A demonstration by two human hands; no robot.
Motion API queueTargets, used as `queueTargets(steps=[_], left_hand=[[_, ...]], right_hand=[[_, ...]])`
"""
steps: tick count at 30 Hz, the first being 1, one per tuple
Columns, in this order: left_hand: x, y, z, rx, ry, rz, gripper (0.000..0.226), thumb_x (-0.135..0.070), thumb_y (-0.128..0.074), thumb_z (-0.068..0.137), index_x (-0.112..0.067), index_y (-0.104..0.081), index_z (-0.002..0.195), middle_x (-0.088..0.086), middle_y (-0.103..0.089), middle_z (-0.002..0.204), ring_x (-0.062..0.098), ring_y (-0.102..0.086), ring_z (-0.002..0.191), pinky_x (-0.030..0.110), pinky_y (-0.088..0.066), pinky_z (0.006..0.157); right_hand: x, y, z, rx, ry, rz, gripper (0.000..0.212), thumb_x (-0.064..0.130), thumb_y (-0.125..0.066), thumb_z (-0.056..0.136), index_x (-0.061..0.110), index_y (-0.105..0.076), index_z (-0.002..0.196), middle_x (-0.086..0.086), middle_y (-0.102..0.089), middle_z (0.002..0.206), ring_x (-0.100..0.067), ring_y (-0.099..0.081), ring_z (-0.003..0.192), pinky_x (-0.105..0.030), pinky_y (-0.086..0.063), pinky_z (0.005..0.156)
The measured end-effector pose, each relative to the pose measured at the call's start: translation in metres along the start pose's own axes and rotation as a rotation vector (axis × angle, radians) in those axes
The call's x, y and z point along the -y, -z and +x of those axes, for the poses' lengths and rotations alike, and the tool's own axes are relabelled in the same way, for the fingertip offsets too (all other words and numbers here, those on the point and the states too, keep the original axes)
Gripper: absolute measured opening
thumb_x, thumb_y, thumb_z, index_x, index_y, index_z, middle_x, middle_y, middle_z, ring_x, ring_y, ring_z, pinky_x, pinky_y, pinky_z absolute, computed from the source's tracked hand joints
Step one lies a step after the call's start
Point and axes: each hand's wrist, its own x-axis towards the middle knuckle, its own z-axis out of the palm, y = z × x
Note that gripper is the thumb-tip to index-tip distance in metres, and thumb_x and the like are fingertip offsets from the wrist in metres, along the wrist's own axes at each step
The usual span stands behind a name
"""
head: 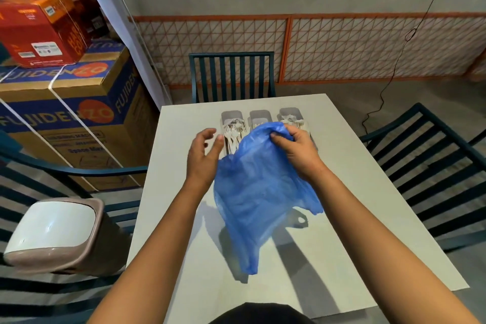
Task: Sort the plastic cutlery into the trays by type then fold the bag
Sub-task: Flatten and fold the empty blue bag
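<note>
Holding the blue bag (259, 192) aloft by a bunched top edge in our right hand (294, 150) — left hand (203, 154) spread loose beside it, gripping nothing — we judge its trailing plastic could sweep cutlery (232, 134) from the trays (231, 116) behind.

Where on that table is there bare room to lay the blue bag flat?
Bare tabletop lies near the person, between the forearms and along both side edges. The far end is crowded: three cutlery trays side by side. The right hand holds the blue bag up.
</note>
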Motion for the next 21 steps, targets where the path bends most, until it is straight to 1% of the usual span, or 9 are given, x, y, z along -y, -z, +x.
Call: queueTargets(steps=[3,6,9,11,13,15,17,19,21], left_hand=[[0.014,0.005,0.000,0.011,0.163,0.018,0.034,-0.034,-0.041,0.098,-0.021,-0.046,0.129,-0.001,-0.048,0.132,0.015,-0.046,0.117,0.028,-0.038,0.097],[0.018,0.001,-0.004,0.156,0.326,-0.079,0.048,-0.049,-0.031,0.098,-0.020,-0.048,0.132,-0.003,-0.051,0.133,0.015,-0.050,0.117,0.026,-0.037,0.095],[0.016,0.002,-0.008,0.360,0.434,-0.383,0.049,-0.053,-0.026,0.097,-0.026,-0.065,0.110,-0.006,-0.069,0.110,0.012,-0.063,0.104,0.025,-0.048,0.089],[0.014,0.001,-0.007,0.384,0.392,-0.274,0.030,-0.039,-0.043,0.097,-0.024,-0.069,0.091,-0.004,-0.071,0.097,0.015,-0.064,0.095,0.025,-0.047,0.086],[0.013,-0.001,-0.007,0.284,0.337,-0.206,0.018,-0.019,-0.054,0.093,-0.018,-0.064,0.078,-0.001,-0.066,0.083,0.018,-0.058,0.085,0.024,-0.045,0.077],[0.013,0.001,-0.001,0.130,0.304,-0.286,0.017,-0.012,-0.054,0.093,-0.018,-0.060,0.079,-0.001,-0.061,0.082,0.015,-0.054,0.080,0.025,-0.044,0.076],[0.012,0.006,0.004,0.037,0.263,-0.344,0.016,-0.010,-0.051,0.095,-0.020,-0.059,0.085,-0.001,-0.061,0.086,0.015,-0.055,0.082,0.028,-0.046,0.079],[0.010,0.006,0.004,0.048,0.221,-0.313,0.018,-0.008,-0.049,0.096,-0.021,-0.058,0.087,0.000,-0.061,0.090,0.014,-0.057,0.083,0.028,-0.048,0.079],[0.010,0.003,0.002,0.094,0.168,-0.259,0.020,-0.007,-0.049,0.095,-0.022,-0.058,0.087,-0.001,-0.061,0.091,0.013,-0.055,0.084,0.025,-0.047,0.077]], right_hand=[[0.003,0.009,0.002,0.028,-0.030,0.053,0.016,0.005,-0.051,0.093,0.015,-0.064,0.092,0.002,-0.063,0.085,-0.004,-0.059,0.076,-0.013,-0.048,0.071],[0.002,0.012,0.004,0.022,-0.071,0.113,0.018,0.007,-0.050,0.094,0.017,-0.064,0.097,0.001,-0.065,0.093,-0.009,-0.061,0.085,-0.018,-0.050,0.078],[-0.003,0.015,0.004,-0.026,-0.079,0.135,0.018,0.007,-0.050,0.094,0.014,-0.064,0.102,-0.002,-0.065,0.098,-0.015,-0.060,0.092,-0.027,-0.049,0.085],[-0.006,0.019,0.004,-0.055,-0.082,0.147,0.018,0.007,-0.051,0.094,0.014,-0.065,0.103,-0.003,-0.066,0.099,-0.016,-0.060,0.093,-0.027,-0.049,0.085],[-0.008,0.024,0.004,-0.092,-0.098,0.154,0.019,0.007,-0.052,0.093,0.010,-0.065,0.106,-0.005,-0.066,0.099,-0.016,-0.061,0.090,-0.026,-0.050,0.082],[-0.015,0.032,0.006,-0.179,-0.154,0.211,0.020,0.004,-0.051,0.091,0.009,-0.064,0.105,-0.007,-0.066,0.097,-0.019,-0.061,0.086,-0.026,-0.050,0.077],[-0.021,0.040,0.009,-0.366,-0.257,0.258,0.020,0.002,-0.049,0.089,0.014,-0.063,0.098,-0.006,-0.063,0.094,-0.022,-0.058,0.085,-0.027,-0.049,0.069],[-0.027,0.044,0.011,-0.591,-0.349,0.242,0.021,0.007,-0.050,0.090,0.016,-0.059,0.106,-0.003,-0.058,0.096,-0.016,-0.054,0.079,-0.023,-0.044,0.063],[-0.031,0.042,0.012,-0.733,-0.272,0.120,0.025,0.010,-0.053,0.090,0.011,-0.055,0.115,-0.001,-0.054,0.104,-0.010,-0.052,0.079,-0.020,-0.043,0.068]])
